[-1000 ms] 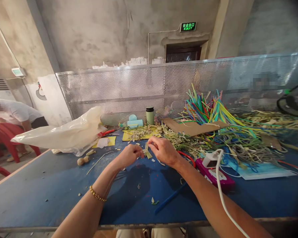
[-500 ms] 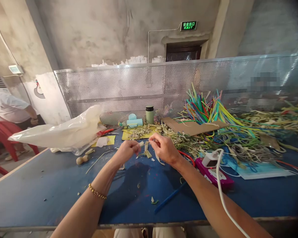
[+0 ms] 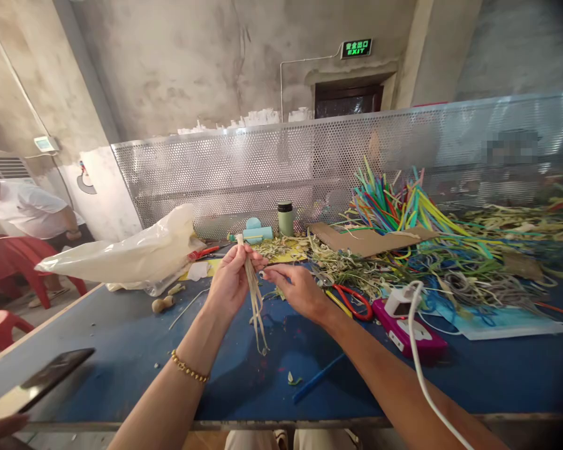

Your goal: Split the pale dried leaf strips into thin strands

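Note:
My left hand (image 3: 231,280) is raised over the table, fingers closed round a bundle of pale plant-fibre strips (image 3: 255,297). A wrapped, light-coloured end sticks up above the fingers, and the loose strips dangle towards the table. Just right of the bundle, my right hand (image 3: 296,289) has its thumb and index finger pinched close to my left fingertips; what lies between them is too small to make out. Behind the hands, a heap of dry fibre scraps (image 3: 281,248) lies on yellow paper. Red-handled scissors (image 3: 356,306) rest beyond my right wrist.
A purple power bank (image 3: 415,334) with a white cable, coloured strips (image 3: 387,203), cardboard (image 3: 366,240) and a face mask (image 3: 497,315) lie right. A plastic bag (image 3: 126,250), a wooden peg (image 3: 162,304) and another person's phone (image 3: 59,369) are left. A green bottle (image 3: 286,220) stands behind.
My left hand has turned palm-up and now shows the strip bundle hanging from it. My right hand has shifted slightly left and lower. Another person's hand with a phone has appeared at lower left.

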A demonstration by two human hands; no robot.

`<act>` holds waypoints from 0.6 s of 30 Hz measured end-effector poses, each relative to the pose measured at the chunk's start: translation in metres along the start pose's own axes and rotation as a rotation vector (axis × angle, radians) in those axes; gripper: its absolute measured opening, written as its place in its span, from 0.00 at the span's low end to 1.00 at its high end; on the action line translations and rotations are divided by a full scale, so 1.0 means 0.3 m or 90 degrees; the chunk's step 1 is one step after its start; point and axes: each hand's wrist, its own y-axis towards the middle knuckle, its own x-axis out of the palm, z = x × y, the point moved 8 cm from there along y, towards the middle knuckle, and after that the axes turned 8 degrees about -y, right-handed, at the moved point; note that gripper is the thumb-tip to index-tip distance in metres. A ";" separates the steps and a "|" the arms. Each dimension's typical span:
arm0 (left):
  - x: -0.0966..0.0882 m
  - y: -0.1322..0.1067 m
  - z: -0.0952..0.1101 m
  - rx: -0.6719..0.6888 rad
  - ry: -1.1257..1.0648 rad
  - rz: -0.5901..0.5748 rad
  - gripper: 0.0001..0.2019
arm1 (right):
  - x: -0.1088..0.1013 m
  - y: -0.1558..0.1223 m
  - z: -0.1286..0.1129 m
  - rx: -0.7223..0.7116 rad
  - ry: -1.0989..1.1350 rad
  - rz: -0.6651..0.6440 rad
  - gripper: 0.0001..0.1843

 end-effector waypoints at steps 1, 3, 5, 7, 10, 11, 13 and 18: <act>0.013 -0.007 -0.001 0.007 -0.001 0.004 0.07 | 0.019 -0.005 -0.019 0.005 0.037 -0.016 0.15; 0.044 -0.019 -0.002 0.005 0.005 0.008 0.08 | 0.041 -0.014 -0.048 0.012 0.064 -0.022 0.18; 0.078 -0.027 0.001 -0.003 0.018 0.009 0.08 | 0.046 -0.018 -0.062 0.020 0.057 -0.006 0.19; 0.105 -0.028 0.017 0.017 0.037 0.016 0.08 | 0.047 -0.018 -0.065 0.026 0.045 0.000 0.13; 0.121 -0.021 0.054 0.088 0.051 0.053 0.09 | 0.040 -0.017 -0.071 0.019 0.038 0.012 0.14; 0.120 -0.018 0.062 0.107 0.050 0.070 0.09 | 0.035 -0.017 -0.071 0.023 0.043 0.021 0.15; 0.111 -0.011 0.067 0.133 0.040 0.102 0.09 | 0.034 -0.021 -0.066 0.051 0.080 0.024 0.14; 0.078 0.008 0.059 0.152 0.004 0.150 0.08 | 0.100 -0.035 -0.066 0.116 0.205 -0.088 0.17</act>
